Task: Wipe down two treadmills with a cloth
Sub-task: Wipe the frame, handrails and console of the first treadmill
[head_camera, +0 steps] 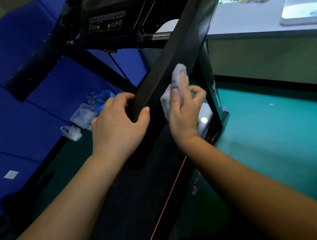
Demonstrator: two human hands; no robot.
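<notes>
A person's left hand [119, 124] wraps its fingers and thumb around the lower end of a black treadmill handrail [169, 64]. Just right of those fingers, the right hand [185, 110] presses a crumpled grey cloth [172, 90] flat against the rail's side, forefinger extended, other fingers curled. Beyond the fingertips sits the treadmill console [106, 20].
</notes>
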